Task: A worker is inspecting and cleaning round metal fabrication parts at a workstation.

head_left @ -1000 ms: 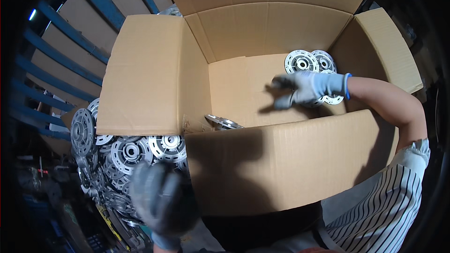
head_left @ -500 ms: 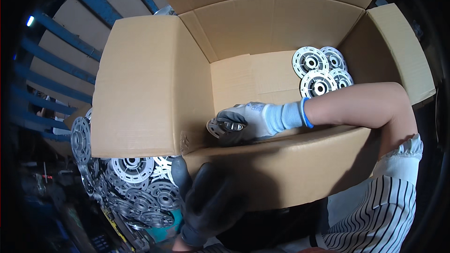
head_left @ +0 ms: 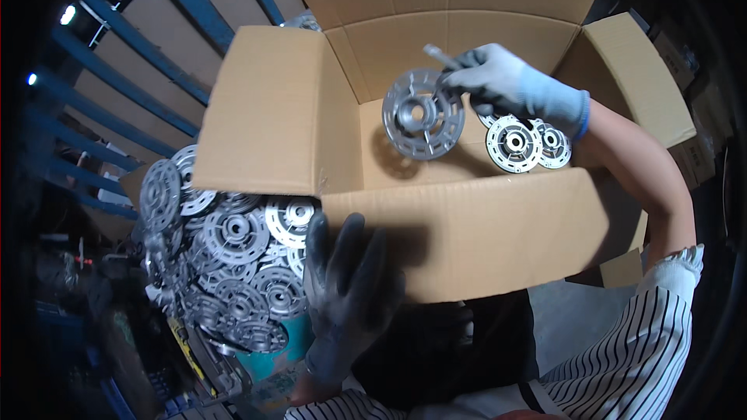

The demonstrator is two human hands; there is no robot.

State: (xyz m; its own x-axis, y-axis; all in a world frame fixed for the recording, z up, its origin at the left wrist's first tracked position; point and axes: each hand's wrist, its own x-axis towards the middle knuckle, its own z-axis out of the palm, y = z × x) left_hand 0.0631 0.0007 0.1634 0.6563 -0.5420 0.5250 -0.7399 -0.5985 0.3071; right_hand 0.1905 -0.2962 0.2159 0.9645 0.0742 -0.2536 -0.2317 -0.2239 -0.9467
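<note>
My right hand (head_left: 502,84), in a white and grey work glove, is above the open cardboard box (head_left: 467,218). Its fingers grip a round metal flange (head_left: 422,114) with slots in its rim and a hole in the hub. A short grey bar shape (head_left: 440,55) juts out beside these fingers; I cannot tell what it is. Several similar flanges (head_left: 515,143) lie on the box floor at the right, partly hidden by my right hand. In a dark glove, my left hand (head_left: 350,288) is raised with fingers apart, at the near left corner of the box, holding nothing.
A heap of metal flanges (head_left: 236,228) fills the area left of the box, above a teal surface (head_left: 272,358). The box's left flap (head_left: 261,109) folds outward over part of the heap. Blue rails (head_left: 117,66) slope along the far left. More cardboard boxes (head_left: 692,152) stand at the right.
My right hand has risen from the box's near left floor toward the upper middle, lifting the flange. My left hand shifted slightly up, fingers apart. The view has shifted, showing more of the heap.
</note>
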